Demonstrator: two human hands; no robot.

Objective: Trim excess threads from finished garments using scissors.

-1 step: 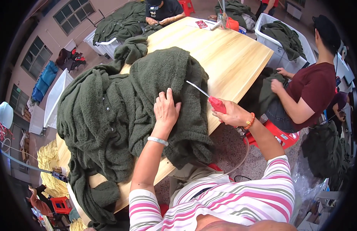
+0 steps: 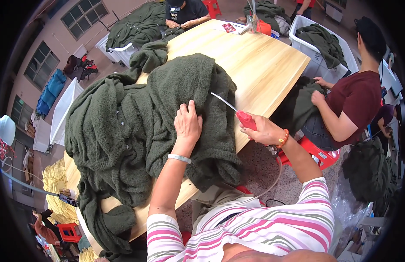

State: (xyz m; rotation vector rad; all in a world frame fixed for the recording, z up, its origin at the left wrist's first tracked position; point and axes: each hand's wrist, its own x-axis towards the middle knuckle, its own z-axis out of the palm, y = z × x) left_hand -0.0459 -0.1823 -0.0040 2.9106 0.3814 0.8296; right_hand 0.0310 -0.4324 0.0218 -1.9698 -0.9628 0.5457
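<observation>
Your left hand (image 2: 188,124) had barely shifted, its thumb drawn in slightly.
It lay flat, fingers loosely spread, on the dark green fleecy garment (image 2: 182,78) across the tabletop (image 2: 265,56); your right hand (image 2: 267,132) was wrapped around the red-handled tool (image 2: 246,119), its thin tip over the cloth. The garment's folds matched, so the work seemingly stood unchanged.

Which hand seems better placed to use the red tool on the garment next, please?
Probably the right hand: it grips the red tool, whose rod points over the garment. The left hand lies on the garment, holding no tool.
</observation>
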